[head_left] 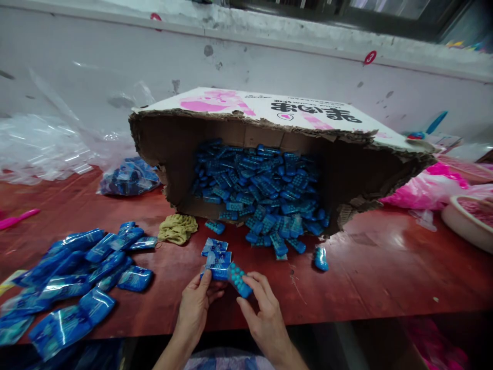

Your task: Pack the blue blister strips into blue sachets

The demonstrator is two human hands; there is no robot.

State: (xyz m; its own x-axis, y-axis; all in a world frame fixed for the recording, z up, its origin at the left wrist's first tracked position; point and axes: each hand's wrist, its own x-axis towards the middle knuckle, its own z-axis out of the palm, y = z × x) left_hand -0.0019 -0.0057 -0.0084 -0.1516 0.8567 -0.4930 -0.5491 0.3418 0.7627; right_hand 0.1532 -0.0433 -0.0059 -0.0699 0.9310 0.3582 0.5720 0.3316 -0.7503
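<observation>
Over on the left of the red table [385, 277] there's a pile of filled blue packets [73, 277], then a crumpled yellow cloth [177, 228] by the tipped-over cardboard box [269, 110] spilling blue pieces [262, 190]. At the near edge, the left hand [196, 308] pinches a small blue packet [217, 266]. The right hand [265, 313] grips a blue studded piece [239, 280], touching that packet's mouth.

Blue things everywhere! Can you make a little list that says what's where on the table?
left hand: holds a small clear packet
right hand: holds a blue studded piece at the packet's mouth
cardboard box: tipped on its side, loose blue pieces spilling out
filled packets: heaped at left on the red table
yellow cloth: beside the box
</observation>
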